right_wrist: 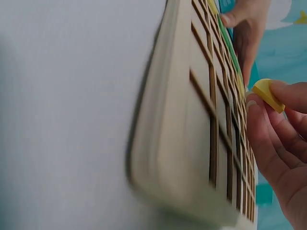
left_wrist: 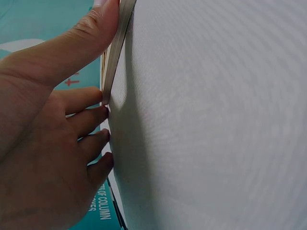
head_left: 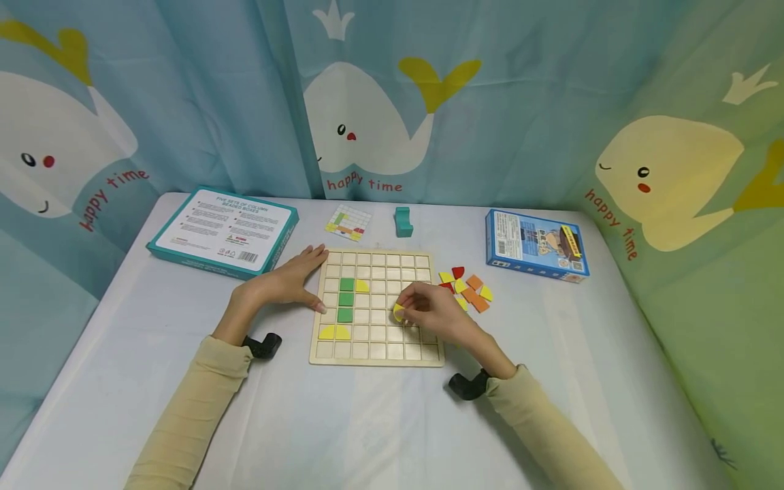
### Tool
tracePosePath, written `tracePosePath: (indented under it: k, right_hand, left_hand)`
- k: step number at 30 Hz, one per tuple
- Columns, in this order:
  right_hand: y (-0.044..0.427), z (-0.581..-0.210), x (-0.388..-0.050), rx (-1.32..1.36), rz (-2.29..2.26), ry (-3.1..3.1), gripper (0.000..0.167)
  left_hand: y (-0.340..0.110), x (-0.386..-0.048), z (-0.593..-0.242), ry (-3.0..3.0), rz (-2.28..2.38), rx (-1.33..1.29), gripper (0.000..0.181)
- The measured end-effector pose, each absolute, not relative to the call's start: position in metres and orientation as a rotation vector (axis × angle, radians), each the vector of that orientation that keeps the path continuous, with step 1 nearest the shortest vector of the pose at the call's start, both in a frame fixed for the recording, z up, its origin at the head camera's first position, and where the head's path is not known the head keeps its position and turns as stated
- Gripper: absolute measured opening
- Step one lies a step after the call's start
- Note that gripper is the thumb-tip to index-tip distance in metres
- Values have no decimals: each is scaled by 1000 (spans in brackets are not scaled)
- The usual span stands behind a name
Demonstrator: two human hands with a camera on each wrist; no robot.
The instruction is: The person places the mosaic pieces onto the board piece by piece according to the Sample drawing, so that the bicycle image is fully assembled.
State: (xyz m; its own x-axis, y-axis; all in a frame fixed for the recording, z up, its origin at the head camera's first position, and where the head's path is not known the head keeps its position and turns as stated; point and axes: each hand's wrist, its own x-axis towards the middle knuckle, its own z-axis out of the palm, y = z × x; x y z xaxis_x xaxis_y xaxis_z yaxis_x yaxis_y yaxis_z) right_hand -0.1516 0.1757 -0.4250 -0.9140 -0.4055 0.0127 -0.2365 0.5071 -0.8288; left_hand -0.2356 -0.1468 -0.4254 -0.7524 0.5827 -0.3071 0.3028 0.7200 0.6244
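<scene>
A square wooden grid board (head_left: 376, 362) lies on the table. Three green square tiles (head_left: 346, 299) form a column on its left side, with a yellow quarter-round tile (head_left: 363, 286) beside the top one. Two more yellow tiles (head_left: 334, 332) sit side by side lower left. My left hand (head_left: 286, 279) rests along the board's left edge, thumb on the rim (left_wrist: 119, 52) and fingers spread toward the far corner. Over the board's right half, my right hand (head_left: 436, 309) pinches a yellow quarter-round tile (right_wrist: 268, 95) between thumb and fingers, held just above the grid.
Loose red, yellow and orange tiles (head_left: 476, 299) lie right of the board. Behind it are a pattern card (head_left: 349, 222) and a teal block-like stand (head_left: 403, 223). A teal-edged box (head_left: 223, 231) lies at the back left, a blue box (head_left: 537, 245) at the back right.
</scene>
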Motion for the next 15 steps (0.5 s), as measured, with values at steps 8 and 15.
tracePosePath:
  k: [8, 15]
  right_hand:
    - [152, -427, -151, -607, -1351, 2500, 9]
    - [133, -428, -150, -665, -1344, 2458, 8]
  left_hand:
    - [-146, -236, -426, 2436, 754, 675, 119]
    - [-146, -236, -426, 2446, 741, 671, 118]
